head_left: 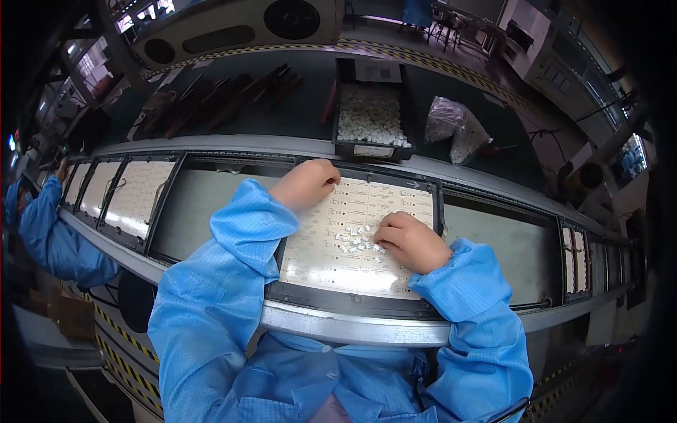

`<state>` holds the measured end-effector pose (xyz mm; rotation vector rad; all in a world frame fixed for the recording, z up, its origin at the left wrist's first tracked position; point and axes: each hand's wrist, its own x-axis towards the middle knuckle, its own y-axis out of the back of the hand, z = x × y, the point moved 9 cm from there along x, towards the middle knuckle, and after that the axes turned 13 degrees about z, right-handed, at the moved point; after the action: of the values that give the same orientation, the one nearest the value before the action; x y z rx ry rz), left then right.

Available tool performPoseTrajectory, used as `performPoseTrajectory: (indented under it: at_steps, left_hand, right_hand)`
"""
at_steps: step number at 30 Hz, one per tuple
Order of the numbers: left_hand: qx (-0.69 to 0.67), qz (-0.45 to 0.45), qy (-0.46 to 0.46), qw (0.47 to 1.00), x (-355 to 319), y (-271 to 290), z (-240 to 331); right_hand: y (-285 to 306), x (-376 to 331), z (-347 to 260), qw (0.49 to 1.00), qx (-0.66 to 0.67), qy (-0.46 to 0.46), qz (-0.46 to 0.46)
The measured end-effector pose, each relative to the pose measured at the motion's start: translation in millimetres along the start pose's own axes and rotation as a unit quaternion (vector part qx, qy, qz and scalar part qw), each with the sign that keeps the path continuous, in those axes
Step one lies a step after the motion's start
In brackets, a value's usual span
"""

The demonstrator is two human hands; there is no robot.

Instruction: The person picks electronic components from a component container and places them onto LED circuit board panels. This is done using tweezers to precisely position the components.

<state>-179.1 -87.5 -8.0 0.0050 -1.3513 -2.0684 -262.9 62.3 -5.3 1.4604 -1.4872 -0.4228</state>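
Observation:
A cream-coloured printed circuit panel (317, 243) lies in a dark frame (352, 297) in front of me. Small white plastic connectors (355, 240) are heaped loosely on its middle. My left hand (308, 185) rests over the panel's far left corner, fingers curled together; whatever they pinch is hidden under them. At the right side of the heap, my right hand (412, 242) has its thumb and fingers pressed together, touching the connectors. Its fingertips cover anything between them.
Beyond the conveyor rail (233, 144), a black bin (370, 116) full of white connectors stands on a dark green bench. Clear plastic bags (455, 130) lie to its right. More framed panels (134, 190) sit leftward, where another person's blue sleeve (53, 225) reaches the line.

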Motion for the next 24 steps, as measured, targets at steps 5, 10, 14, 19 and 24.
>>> performPoseTrajectory:
  at_steps: [5, 10, 14, 19, 24]
  left_hand:
    - [0.011, 0.018, 0.025, 0.999, 1, 1, -3]
    - [0.017, 0.008, 0.037, 0.999, 5, 0, 1]
    - [0.025, 0.042, -0.013, 0.999, 6, 0, 6]
    - [0.03, 0.05, -0.03, 0.998, 7, -2, 9]
    - [-0.018, 0.045, 0.005, 0.999, 7, 2, 2]
  right_hand:
    - [10, 3, 6, 0.999, 0.017, -0.036, 0.036]
    - [20, -1, 27, 0.99, 0.018, -0.133, 0.041]
    - [32, 1, 33, 0.989, -0.005, -0.088, 0.115]
    - [38, -4, 69, 0.957, 0.052, -0.258, 0.122]
    - [43, -8, 84, 0.944, 0.052, -0.299, 0.126]
